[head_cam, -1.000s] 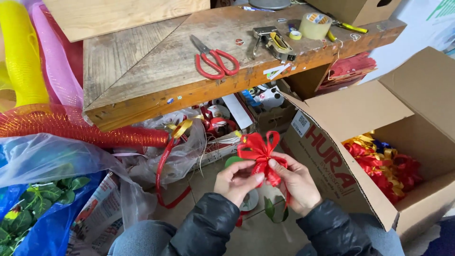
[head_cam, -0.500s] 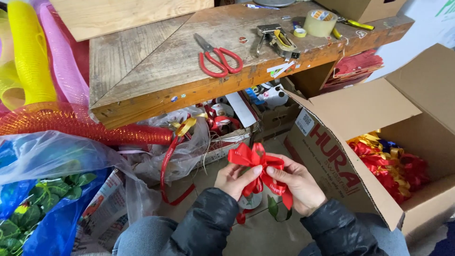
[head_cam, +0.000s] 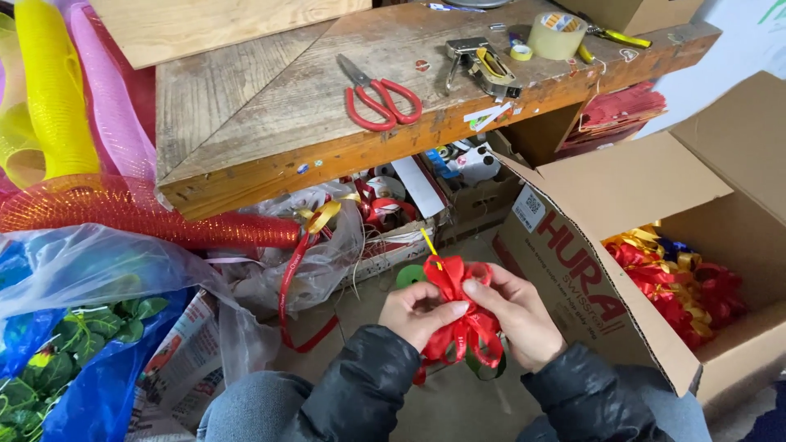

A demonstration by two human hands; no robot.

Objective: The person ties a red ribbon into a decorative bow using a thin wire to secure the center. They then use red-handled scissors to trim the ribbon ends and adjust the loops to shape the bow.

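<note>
Both of my hands hold a red ribbon bow (head_cam: 458,327) low in the middle of the view, above my lap. My left hand (head_cam: 417,315) pinches the bow's left side with the thumb across its centre. My right hand (head_cam: 516,315) grips its right side, fingers curled over the upper loops. A thin yellow strip sticks up from the top of the bow. Red loops hang down between my wrists. Dark padded sleeves cover both forearms.
A wooden workbench (head_cam: 270,123) carries red-handled scissors (head_cam: 378,98), a staple gun (head_cam: 479,65) and a tape roll (head_cam: 557,34). An open cardboard box (head_cam: 606,237) at right holds several red and gold bows (head_cam: 679,282). Mesh rolls (head_cam: 139,217) and plastic bags lie left.
The bow has been turned and drawn lower between my hands; its spread loops are now bunched under my fingers. The view has shifted slightly.
</note>
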